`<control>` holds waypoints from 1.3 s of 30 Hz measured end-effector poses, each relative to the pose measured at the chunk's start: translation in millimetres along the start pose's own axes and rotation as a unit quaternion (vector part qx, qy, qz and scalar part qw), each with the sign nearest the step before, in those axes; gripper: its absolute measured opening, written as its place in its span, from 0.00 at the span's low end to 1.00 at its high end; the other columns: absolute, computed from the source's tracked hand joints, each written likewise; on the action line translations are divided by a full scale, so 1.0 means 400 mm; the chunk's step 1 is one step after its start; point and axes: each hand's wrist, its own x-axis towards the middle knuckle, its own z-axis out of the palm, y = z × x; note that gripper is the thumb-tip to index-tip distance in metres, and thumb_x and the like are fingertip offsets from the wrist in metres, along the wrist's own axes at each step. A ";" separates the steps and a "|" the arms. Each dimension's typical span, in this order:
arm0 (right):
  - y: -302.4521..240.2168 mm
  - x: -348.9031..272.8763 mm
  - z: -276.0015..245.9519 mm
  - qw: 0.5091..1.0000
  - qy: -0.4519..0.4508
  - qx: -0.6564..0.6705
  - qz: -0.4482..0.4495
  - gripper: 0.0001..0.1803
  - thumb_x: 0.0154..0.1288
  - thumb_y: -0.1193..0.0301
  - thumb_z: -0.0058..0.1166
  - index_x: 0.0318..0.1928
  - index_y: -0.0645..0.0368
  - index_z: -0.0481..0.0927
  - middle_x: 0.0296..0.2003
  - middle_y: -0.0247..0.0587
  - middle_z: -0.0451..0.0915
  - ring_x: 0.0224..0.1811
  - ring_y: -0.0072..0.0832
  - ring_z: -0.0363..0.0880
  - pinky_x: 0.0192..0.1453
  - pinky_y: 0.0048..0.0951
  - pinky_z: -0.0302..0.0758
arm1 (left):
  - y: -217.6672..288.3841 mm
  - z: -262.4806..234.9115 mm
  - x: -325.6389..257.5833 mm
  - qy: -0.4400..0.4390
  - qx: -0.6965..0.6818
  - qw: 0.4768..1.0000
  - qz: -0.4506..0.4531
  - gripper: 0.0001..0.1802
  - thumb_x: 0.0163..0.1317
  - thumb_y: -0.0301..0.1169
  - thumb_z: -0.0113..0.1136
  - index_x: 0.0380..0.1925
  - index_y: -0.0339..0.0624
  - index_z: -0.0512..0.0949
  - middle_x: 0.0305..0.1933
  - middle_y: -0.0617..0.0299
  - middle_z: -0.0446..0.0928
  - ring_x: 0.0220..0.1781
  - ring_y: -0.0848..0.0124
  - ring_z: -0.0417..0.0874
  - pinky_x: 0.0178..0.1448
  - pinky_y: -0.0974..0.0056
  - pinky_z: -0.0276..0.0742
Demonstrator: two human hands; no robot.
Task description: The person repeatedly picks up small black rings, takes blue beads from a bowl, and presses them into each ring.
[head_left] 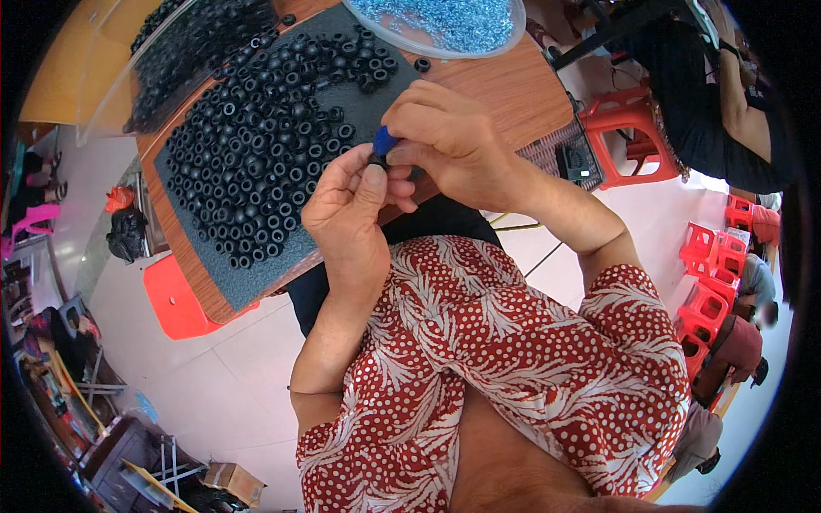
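Observation:
Close together over the near edge of the table, both hands work on one small piece. My left hand pinches a black ring between thumb and fingers. A short blue piece, perhaps a tool handle, is gripped in my right hand and meets the ring from above. Fingers hide where the two touch. Left of the hands, many loose black rings lie spread on a dark grey mat, mostly with their holes facing up.
A clear bin with more black rings stands at the far left. Beyond my hands, a round tub holds tiny light-blue clear pieces. The wooden table ends near my lap. Red stools and other people are to the right.

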 end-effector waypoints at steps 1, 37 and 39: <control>0.002 0.001 0.000 1.000 -0.011 -0.005 -0.005 0.12 0.40 0.83 0.57 0.28 0.62 0.71 0.26 0.42 0.72 0.32 0.40 0.72 0.31 0.36 0.69 | -0.001 0.000 0.002 0.003 0.012 1.000 0.006 0.13 0.63 0.26 0.53 0.44 0.28 0.72 0.30 0.55 0.78 0.27 0.72 0.80 0.30 0.71 0.78; 0.012 0.021 -0.049 0.991 -0.051 0.094 0.082 0.11 0.46 0.74 0.61 0.30 0.65 0.74 0.26 0.44 0.73 0.33 0.38 0.73 0.35 0.34 0.69 | 0.045 0.015 0.033 -0.024 -0.047 0.994 -0.094 0.09 0.59 0.27 0.54 0.36 0.30 0.74 0.24 0.50 0.78 0.17 0.70 0.76 0.20 0.69 0.71; 0.015 0.013 -0.052 0.993 -0.049 0.074 0.073 0.13 0.45 0.74 0.63 0.32 0.64 0.74 0.28 0.42 0.73 0.33 0.36 0.73 0.35 0.32 0.69 | 0.048 0.022 0.036 -0.005 -0.045 0.995 -0.086 0.09 0.60 0.27 0.54 0.35 0.31 0.74 0.24 0.51 0.78 0.17 0.70 0.76 0.21 0.69 0.71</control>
